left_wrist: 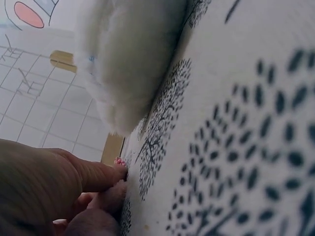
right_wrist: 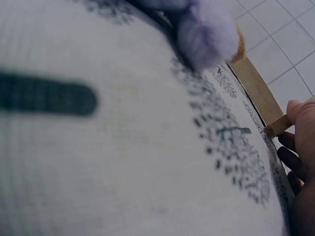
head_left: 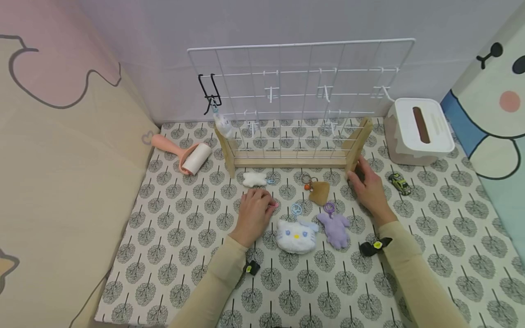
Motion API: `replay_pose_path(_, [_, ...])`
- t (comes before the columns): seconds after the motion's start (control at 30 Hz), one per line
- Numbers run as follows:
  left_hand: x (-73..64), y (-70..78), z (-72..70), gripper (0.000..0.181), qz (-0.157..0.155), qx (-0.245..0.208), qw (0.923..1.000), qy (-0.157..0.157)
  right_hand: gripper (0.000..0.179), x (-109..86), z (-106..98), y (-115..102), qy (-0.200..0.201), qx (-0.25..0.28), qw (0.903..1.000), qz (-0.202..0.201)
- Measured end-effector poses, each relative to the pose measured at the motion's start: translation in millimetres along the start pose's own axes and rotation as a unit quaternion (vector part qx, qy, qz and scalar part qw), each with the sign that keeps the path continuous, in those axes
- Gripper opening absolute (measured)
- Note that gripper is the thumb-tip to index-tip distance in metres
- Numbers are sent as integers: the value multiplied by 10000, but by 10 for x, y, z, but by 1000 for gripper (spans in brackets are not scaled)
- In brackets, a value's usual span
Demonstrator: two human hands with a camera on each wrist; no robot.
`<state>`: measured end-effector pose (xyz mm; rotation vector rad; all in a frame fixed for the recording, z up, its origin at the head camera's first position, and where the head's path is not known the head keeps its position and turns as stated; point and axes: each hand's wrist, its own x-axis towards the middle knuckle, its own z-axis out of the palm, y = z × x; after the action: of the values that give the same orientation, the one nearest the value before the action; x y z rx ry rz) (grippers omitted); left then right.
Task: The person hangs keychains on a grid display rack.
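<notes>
My left hand [head_left: 255, 215] is low over the cloth with fingers curled, pinching a small pink thing [head_left: 274, 205] that the fingers mostly hide; I cannot tell its kind. My right hand [head_left: 370, 189] grips the foot of the right wooden leg [head_left: 356, 148] of a white wire grid rack [head_left: 303, 95], thumb in front. Between the hands lie a white cat plush [head_left: 296, 237] with a blue ring, a purple plush keychain [head_left: 335, 229] and a brown plush keychain [head_left: 319, 192]. Beyond the left fingers is a white plush charm [head_left: 254, 179].
White hooks hang on the grid; a black hook [head_left: 211, 93] at its left holds a white plush charm [head_left: 223, 124]. A pink lint roller [head_left: 180, 152] lies at the left. On the right are a white-lidded box [head_left: 424, 127] and a green toy car [head_left: 399, 183].
</notes>
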<state>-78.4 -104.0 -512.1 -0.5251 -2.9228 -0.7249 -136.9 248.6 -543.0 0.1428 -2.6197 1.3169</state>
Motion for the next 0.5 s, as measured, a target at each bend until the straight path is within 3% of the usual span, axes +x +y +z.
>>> replay_pose_path(0.27, [-1,-5,-50,9,-45,-421,9991,82,63,5,1,-1,-28,-12,10000,-1])
replay_pose_path(0.5, [32,-49,-98,10,-108,-1161,9912,619,63,4,-4,-3,-27,0,10000,39])
